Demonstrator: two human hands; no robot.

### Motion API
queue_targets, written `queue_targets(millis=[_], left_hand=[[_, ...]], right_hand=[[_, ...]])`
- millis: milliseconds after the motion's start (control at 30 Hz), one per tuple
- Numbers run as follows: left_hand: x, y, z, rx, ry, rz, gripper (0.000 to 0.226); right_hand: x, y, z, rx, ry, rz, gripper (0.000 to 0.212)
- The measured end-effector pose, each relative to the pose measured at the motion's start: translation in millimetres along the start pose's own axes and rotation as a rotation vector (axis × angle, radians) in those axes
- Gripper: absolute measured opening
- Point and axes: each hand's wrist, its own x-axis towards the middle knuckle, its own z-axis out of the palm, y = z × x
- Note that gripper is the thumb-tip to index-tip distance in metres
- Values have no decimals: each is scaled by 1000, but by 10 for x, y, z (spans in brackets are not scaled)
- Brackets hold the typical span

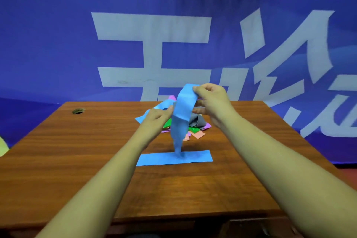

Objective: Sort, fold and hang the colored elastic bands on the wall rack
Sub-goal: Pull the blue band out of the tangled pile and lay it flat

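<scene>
You are holding a blue band [181, 116] up over the table [77, 160] with both hands. Your right hand [210, 100] is pinching its top end between thumb and curled fingers, which is keeping the length hanging straight. Your left hand [156, 120] is pinching the band's left edge lower down, likely steadying it so you can find the fold line. The band's bottom end is touching a flat blue strip [158, 159] lying crosswise on the table near you. It is unclear whether that strip is a separate band already laid out or part of the same one. Behind the raised band, the unsorted pile [195, 127] is sitting mid-table: blue, green, purple, pink and grey pieces tangled together, so sorting looks barely begun. You are working in front of the pile, probably to keep a bare patch of wood for folding. A cable hole [78, 111] is showing at the far left of the table, and a blue banner [58, 44] with white characters is filling the background. No wall rack is showing, so hanging is a later step.
</scene>
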Motion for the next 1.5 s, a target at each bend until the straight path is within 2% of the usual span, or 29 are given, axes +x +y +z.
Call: queue_targets(millis=[100, 233, 333, 433, 500, 600, 700, 767, 833, 933, 1033, 1167, 1267, 1367, 1500], left_hand=[[-141, 116, 36, -179, -79, 33, 19], [-226, 217, 62, -301, -112, 66, 23], [-227, 347, 65, -416, -35, 74, 16], [-204, 467, 56, -400, 61, 109, 23], [-178, 506, 36, -376, 83, 127, 21], [-157, 523, 26, -312, 52, 150, 13], [-121, 502, 27, -242, 59, 166, 13], [-111, 498, 38, -209, 67, 169, 14], [-104, 485, 56, -196, 72, 168, 16], [-90, 442, 82, -216, 75, 168, 20], [-106, 371, 123, -178, -10, 154, 28], [-165, 263, 216, -165, -81, 112, 22], [-157, 193, 230, -209, -107, 91, 25], [-143, 139, 254, -226, -141, 72, 25], [-184, -69, 275, -226, -271, -46, 31]], right_hand=[[-54, -87, 29, -39, 9, -7, 10], [-96, -159, -45, -35, 52, 16, 9], [-138, -129, -161, -60, 39, 122, 13], [-175, -45, -285, -119, 3, 263, 17], [-197, 7, -347, -246, -5, 279, 19], [-219, 26, -386, -382, 3, 45, 18], [-297, -59, -377, -379, -200, -146, 22], [-321, -101, -363, -525, -277, -248, 21], [-293, -104, -341, -683, -277, -314, 15], [-241, -97, -310, -789, -237, -352, 7], [-219, -142, -275, -745, -211, -338, 6], [-202, -239, -250, -594, -181, -274, 7], [-195, -239, -253, -619, -242, -197, 14], [-170, -220, -243, -629, -269, -155, 11], [-79, -252, -275, -444, -138, -102, 8]])
